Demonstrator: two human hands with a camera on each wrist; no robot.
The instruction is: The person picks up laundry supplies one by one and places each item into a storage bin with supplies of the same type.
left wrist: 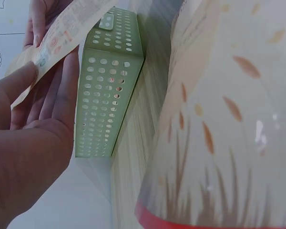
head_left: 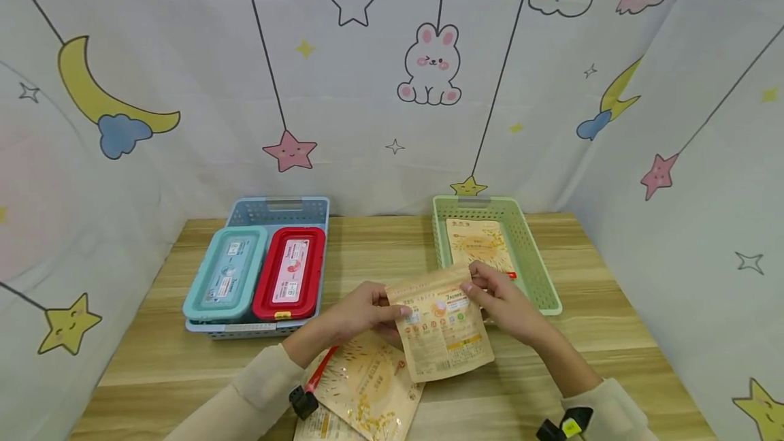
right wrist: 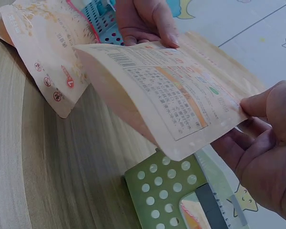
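Observation:
Between both hands is a beige stand-up food pouch [head_left: 444,332], its printed back panel turned up. My left hand [head_left: 367,315] pinches its left edge, thumb on top and fingers beneath. At the upper right edge, my right hand [head_left: 505,301] pinches it the same way. In the right wrist view the pouch [right wrist: 162,90] is tilted above the table, its bottom fold showing. More beige pouches [head_left: 367,386] lie overlapping on the table below the left hand. Another pouch [head_left: 480,243] lies inside the green basket [head_left: 542,271], just beyond the right hand.
At the left stands a blue basket [head_left: 278,209] with a teal-lidded box [head_left: 226,274] and a red-lidded box [head_left: 290,274] in it. The wood-grain table [head_left: 373,243] meets a white curtain [head_left: 367,87] with cartoon prints at the back and sides.

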